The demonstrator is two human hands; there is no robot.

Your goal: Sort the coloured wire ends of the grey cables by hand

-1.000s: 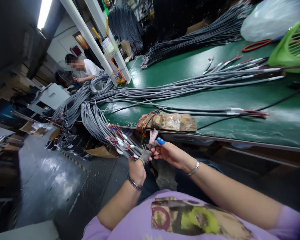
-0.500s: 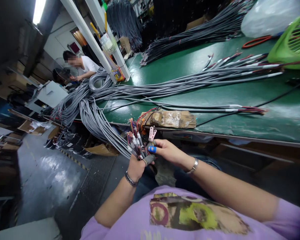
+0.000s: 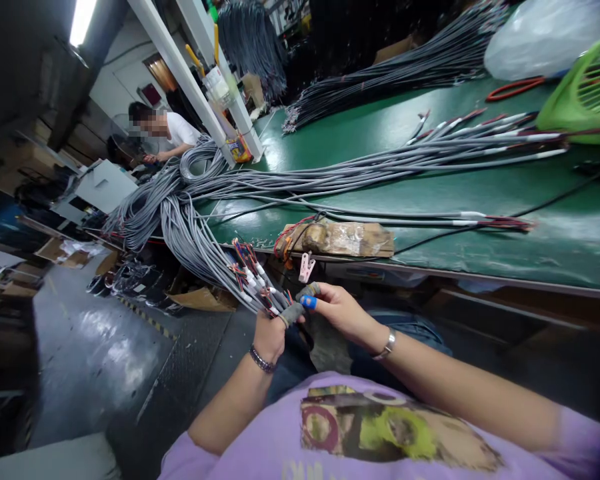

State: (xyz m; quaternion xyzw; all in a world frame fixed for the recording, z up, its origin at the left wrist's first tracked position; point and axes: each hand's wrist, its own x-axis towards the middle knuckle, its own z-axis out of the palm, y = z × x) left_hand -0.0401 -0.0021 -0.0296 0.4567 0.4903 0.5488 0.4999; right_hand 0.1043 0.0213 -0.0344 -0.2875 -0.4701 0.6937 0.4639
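Note:
My left hand [image 3: 273,333] is closed around a bundle of grey cables [image 3: 200,257] in front of the bench edge. The cables' white-banded ends with coloured wires [image 3: 250,267] fan up and left from the grip. Close beside the left fingers, my right hand [image 3: 345,313] pinches with thumb and forefinger at the wire tips; what lies between them is too small to make out. Grey covers wrap some fingertips, and a blue band is on one right finger. A pink clothespin [image 3: 307,267] hangs just above the right fingertips.
A wooden block [image 3: 355,239] with wires tied to it lies on the green bench [image 3: 430,247]. Long grey cables [image 3: 330,175] stretch across the bench, with black cables [image 3: 380,80] behind. A green basket [image 3: 580,100] stands at right. A person [image 3: 167,133] works at far left.
The cable ends in my left hand have swung left and lie lower, spread away from the clothespin. My right hand has shifted slightly right, still close to the left fingers.

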